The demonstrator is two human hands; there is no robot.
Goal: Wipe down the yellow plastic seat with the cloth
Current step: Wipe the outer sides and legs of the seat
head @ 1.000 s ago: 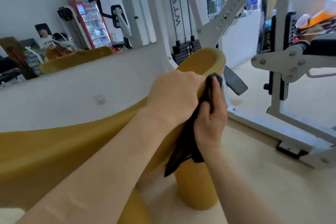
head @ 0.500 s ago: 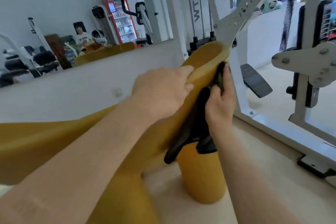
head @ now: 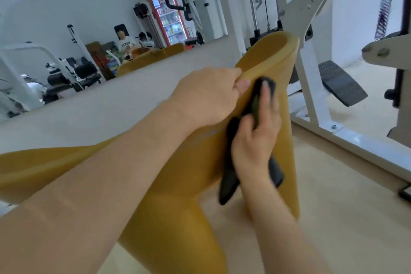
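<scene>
- My left grip [head: 209, 95] is clamped on the yellow plastic seat [head: 200, 173]. The fingers curl over its upper edge and the thumb lies on the near face.
- My right grip [head: 255, 138] sits just right of the left one and a little nearer to me. It is wrapped round a black cloth [head: 229, 180].
- The right fingers [head: 266, 100] reach upward and press the top of the cloth flat against the seat's outer side.
- The cloth's loose ends hang out below the right grip, one on each side of the wrist. Both lie against the yellow plastic.
- The seat runs from far left of both grips, passes under them, and rises beyond them to a rounded, curled-over rim at the top.
- A thick yellow leg of the seat drops to the pale floor [head: 344, 218] below the right grip.
- To the right of the right grip stands a white machine frame [head: 311, 104] with a black foot pedal [head: 342, 87] beside it.
- Beyond the left grip runs a low white wall [head: 100, 113]. Well past that, a red drinks fridge [head: 165, 6] stands among other gym gear.
</scene>
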